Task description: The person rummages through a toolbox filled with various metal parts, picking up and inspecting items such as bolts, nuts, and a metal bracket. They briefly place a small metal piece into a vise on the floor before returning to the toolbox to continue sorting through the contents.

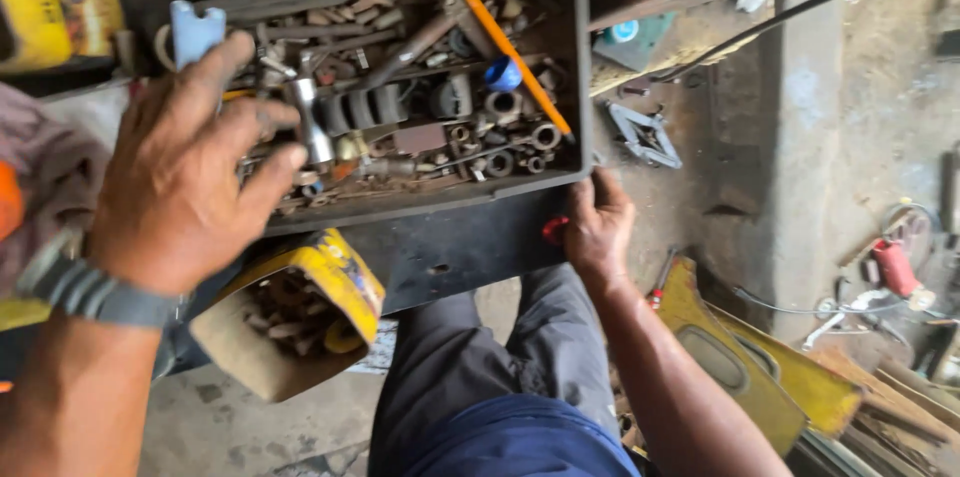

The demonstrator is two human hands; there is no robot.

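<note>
A dark plastic tray (pixel 560 67) full of rusty nuts, sockets, bolts and small tools is seen from above, tilted toward the viewer. The left hand (pixel 185 182) is spread over the tray's left end, fingers loosely curled among the parts – its grip looks released, closed on nothing that can be made out, though the fingertips lie just beside a shiny socket (pixel 308 117). A pale blue fitting (pixel 195 32) stands behind that hand at the tray's rim. The right hand (pixel 597 227) is clenched on the tray's lower right corner, steadying it from beneath. An orange pencil (pixel 515 57) lies slantwise across the parts, beside a blue cap (pixel 503 75). Below the tray a yellow box (pixel 300 312) of more small parts is tipped open, near the grey trousers (pixel 500 367).

The step in hand appears to be sorting through the parts – a piece is being sought, not yet picked. The next move would call for a fine pinch among crowded metal while the tray is kept level
</note>
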